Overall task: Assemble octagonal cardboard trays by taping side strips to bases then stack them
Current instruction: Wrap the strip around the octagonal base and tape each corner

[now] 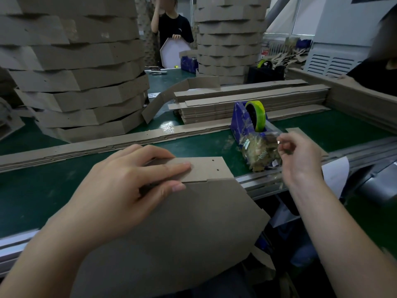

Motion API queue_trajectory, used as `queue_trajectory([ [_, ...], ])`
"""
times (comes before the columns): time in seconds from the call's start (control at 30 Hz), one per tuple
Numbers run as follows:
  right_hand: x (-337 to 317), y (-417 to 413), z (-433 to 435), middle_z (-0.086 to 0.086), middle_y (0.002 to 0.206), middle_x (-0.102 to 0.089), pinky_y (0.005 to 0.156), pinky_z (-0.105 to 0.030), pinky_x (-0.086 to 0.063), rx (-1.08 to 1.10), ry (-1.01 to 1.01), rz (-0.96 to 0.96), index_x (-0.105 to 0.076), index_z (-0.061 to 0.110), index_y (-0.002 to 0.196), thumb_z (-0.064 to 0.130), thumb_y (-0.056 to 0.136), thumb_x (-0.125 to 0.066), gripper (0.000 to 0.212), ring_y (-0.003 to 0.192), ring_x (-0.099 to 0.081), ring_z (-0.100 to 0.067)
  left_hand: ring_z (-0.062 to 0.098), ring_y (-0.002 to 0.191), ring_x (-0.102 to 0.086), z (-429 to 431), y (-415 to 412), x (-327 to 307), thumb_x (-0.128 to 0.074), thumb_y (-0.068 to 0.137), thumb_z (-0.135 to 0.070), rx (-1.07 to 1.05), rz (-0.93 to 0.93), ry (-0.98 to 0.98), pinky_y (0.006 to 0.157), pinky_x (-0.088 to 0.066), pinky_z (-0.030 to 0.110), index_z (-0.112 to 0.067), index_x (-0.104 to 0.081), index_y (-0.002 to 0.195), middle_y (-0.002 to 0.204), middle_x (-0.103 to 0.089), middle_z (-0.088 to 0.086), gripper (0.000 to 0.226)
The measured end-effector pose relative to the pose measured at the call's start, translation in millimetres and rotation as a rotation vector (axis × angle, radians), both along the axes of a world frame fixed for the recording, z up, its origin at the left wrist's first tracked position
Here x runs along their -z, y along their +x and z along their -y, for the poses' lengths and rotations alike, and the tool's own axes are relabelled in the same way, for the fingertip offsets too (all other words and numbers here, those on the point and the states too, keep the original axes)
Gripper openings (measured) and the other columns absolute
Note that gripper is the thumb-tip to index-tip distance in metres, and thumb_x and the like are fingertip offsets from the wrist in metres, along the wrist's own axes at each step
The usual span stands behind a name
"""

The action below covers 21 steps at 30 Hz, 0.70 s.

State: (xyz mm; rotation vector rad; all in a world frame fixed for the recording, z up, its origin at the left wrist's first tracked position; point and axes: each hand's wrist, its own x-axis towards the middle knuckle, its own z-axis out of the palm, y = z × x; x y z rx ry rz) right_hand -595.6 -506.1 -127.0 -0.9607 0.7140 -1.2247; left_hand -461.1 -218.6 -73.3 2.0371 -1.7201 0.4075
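Left grip point(129, 186) flat, fingers straight, pressing side strip point(206, 168) onto base point(193, 222) at frame centre, over near edge of green surface point(43, 190). Right grip point(300, 155) centre right, fingers curled, pinching tape end point(272, 134) just beside blue dispenser point(240, 121); green tape roll point(258, 116) upright in it. Loose strips point(236, 100) piled behind. Tall tray stacks point(81, 82) upper left and upper centre. Person point(176, 26) at top centre holds white octagon point(174, 52).
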Motion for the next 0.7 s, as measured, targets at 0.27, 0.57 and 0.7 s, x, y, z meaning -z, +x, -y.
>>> queue_trajectory([
  [0.27, 17.1, -20.7, -5.0, 0.002, 0.106, -0.036, 0.073, -0.024, -0.042, 0.323, -0.513, -0.795, -0.058, 0.009, 0.065, 0.016, 0.081, -0.069, 0.021, 0.077, -0.046, -0.003, 0.013, 0.105, -0.060, 0.6, 3.2, -0.3, -0.044, 0.091, -0.054, 0.005, -0.041, -0.014, 0.078, -0.054, 0.042, -0.039, -0.067, 0.119, 0.115, -0.062, -0.019, 0.039],
  [0.57, -24.7, -13.7, -140.4, 0.012, 0.055, -0.055, 0.051, -0.015, -0.038, -0.203, -0.560, -0.097, -0.070, 0.017, 0.071, 0.026, 0.076, -0.071, 0.011, 0.051, -0.048, -0.003, 0.017, 0.102, -0.063, 1.5, 3.3, -1.5, -0.050, 0.087, -0.052, 0.006, -0.089, -0.068, 0.077, -0.054, 0.045, -0.025, -0.072, 0.097, 0.108, -0.065, -0.014, 0.036],
  [0.7, -22.9, -4.3, -182.1, 0.005, 0.037, -0.043, 0.034, -0.011, -0.024, -0.552, -0.240, -0.037, -0.071, 0.008, 0.068, 0.020, 0.073, -0.075, 0.014, 0.030, -0.033, -0.002, 0.019, 0.101, -0.063, 0.7, 2.0, -3.8, -0.049, 0.087, -0.050, 0.019, -0.096, -0.057, 0.077, -0.054, 0.044, -0.024, -0.073, 0.097, 0.108, -0.066, -0.011, 0.038],
])
